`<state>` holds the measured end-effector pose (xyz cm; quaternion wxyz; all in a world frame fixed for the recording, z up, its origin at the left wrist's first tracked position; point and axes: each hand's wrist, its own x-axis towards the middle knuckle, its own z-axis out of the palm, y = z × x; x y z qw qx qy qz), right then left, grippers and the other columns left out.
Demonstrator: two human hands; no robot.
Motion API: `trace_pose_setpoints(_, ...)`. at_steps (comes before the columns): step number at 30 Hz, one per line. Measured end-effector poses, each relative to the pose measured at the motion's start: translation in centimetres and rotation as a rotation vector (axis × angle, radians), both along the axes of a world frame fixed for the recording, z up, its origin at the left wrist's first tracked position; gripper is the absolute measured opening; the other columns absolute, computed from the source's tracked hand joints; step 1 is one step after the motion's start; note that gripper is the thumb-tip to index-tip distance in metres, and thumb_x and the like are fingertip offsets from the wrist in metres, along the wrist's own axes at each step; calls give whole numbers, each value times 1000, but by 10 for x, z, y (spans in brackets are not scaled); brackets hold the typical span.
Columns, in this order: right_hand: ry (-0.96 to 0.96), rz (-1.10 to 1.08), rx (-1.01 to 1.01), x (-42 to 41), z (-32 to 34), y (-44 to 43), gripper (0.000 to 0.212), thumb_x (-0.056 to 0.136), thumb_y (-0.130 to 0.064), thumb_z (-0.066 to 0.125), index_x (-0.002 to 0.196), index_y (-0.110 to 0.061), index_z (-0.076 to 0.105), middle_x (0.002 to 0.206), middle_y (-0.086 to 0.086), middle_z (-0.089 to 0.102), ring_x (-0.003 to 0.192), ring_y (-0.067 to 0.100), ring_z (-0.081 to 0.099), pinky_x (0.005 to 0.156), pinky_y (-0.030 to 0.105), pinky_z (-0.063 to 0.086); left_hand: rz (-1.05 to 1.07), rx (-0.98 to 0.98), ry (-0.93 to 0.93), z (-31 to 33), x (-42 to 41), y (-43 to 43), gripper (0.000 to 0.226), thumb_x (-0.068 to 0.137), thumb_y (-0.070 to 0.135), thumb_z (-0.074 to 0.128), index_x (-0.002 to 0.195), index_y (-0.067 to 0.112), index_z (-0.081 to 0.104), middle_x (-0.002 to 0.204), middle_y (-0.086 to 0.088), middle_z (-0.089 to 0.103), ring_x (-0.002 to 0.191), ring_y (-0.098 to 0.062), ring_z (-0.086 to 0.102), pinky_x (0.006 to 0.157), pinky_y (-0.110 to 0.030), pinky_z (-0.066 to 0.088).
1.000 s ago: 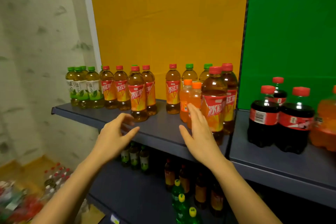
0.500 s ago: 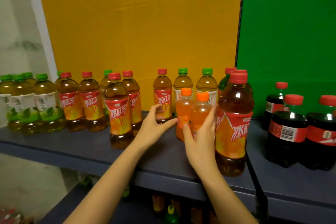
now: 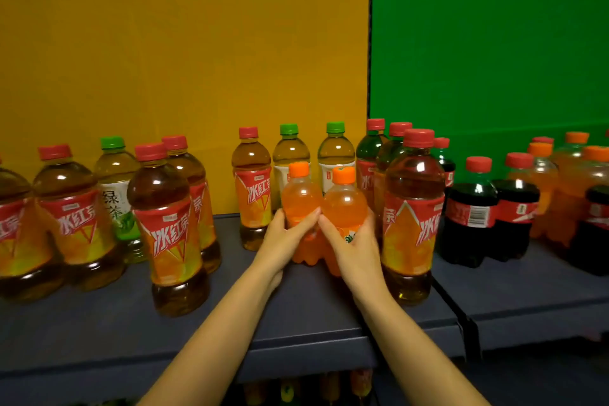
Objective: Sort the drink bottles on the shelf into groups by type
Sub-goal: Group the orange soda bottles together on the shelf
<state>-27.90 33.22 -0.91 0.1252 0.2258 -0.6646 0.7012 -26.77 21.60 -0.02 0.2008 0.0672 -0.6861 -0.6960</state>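
Note:
Two small orange soda bottles with orange caps stand side by side at the middle of the grey shelf (image 3: 316, 313). My left hand (image 3: 285, 239) is wrapped around the left orange soda bottle (image 3: 300, 198). The right orange soda bottle (image 3: 344, 204) is gripped by my right hand (image 3: 354, 241). Both bottles rest on the shelf. Red-capped iced tea bottles (image 3: 166, 227) stand to the left, and a tall one (image 3: 412, 217) stands just right of my right hand. Green-capped tea bottles (image 3: 290, 155) stand behind.
Cola bottles (image 3: 471, 211) with red caps stand on the right shelf section before the green panel, with more orange soda bottles (image 3: 573, 181) at the far right. A dark divider (image 3: 458, 313) splits the two shelf sections. Several bottles show on the shelf below.
Both hands reached forward from the shelf's front edge and closed around the two orange soda bottles. The view moved closer and to the right.

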Motion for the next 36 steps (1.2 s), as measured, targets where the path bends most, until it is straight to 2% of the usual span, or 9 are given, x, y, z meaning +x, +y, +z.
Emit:
trace_pose_setpoints(3,-54,-13,38,7,1,0,64,78,-37,70,131,-22,38,123,-4,57,114,12,55,100,36,45,54,1,70,-3,6,-3,52,74,40,72,120,24,53,111,4,66,97,-9,65,71,-20,50)
trace_pose_setpoints(7,-67,-19,130,23,2,1,62,75,-47,68,127,-26,40,120,-5,58,111,12,57,97,40,48,32,8,102,-4,22,-9,56,73,42,71,124,26,52,113,2,66,100,-13,65,73,-24,55)
trace_pose_setpoints(11,-63,31,157,49,4,9,60,72,-53,66,121,-31,41,119,-9,57,109,7,57,97,36,48,-2,-22,154,3,50,-7,63,66,49,68,123,28,51,113,2,65,101,-16,64,82,-34,54)
trace_pose_setpoints(14,-67,89,139,71,7,24,66,64,-61,62,121,-32,44,116,-13,60,105,2,59,92,30,51,-50,-34,228,13,75,6,53,65,46,64,116,33,54,106,6,66,94,-11,66,74,-29,53)
trace_pose_setpoints(18,-60,101,76,88,13,57,61,70,-52,63,125,-28,48,116,-10,64,104,2,62,89,28,53,-167,-34,237,25,94,31,36,65,43,61,100,38,55,100,9,68,87,-10,68,68,-23,54)
trace_pose_setpoints(22,-82,12,72,96,18,110,58,68,-55,62,120,-32,52,111,-11,66,99,2,64,87,27,53,-281,-19,210,31,97,72,35,64,45,60,98,39,57,90,10,71,81,-6,70,60,-19,54)
trace_pose_setpoints(28,-108,-148,12,92,20,210,50,64,-56,61,108,-33,59,104,-10,68,92,1,65,80,24,50,-383,30,203,31,86,162,45,63,45,61,106,30,60,91,3,72,77,-10,70,61,-25,53)
trace_pose_setpoints(32,-103,-232,1,86,20,286,50,58,-60,62,104,-39,59,99,-17,69,91,-1,64,85,30,51,-415,64,214,28,74,235,44,62,43,62,104,29,62,84,7,72,72,-7,69,57,-19,52)
trace_pose_setpoints(36,-84,-296,20,76,21,360,50,62,-57,62,108,-35,58,103,-13,67,94,2,64,90,35,51,-433,51,211,20,59,305,49,63,47,63,108,28,61,92,3,70,76,-9,69,59,-21,51)
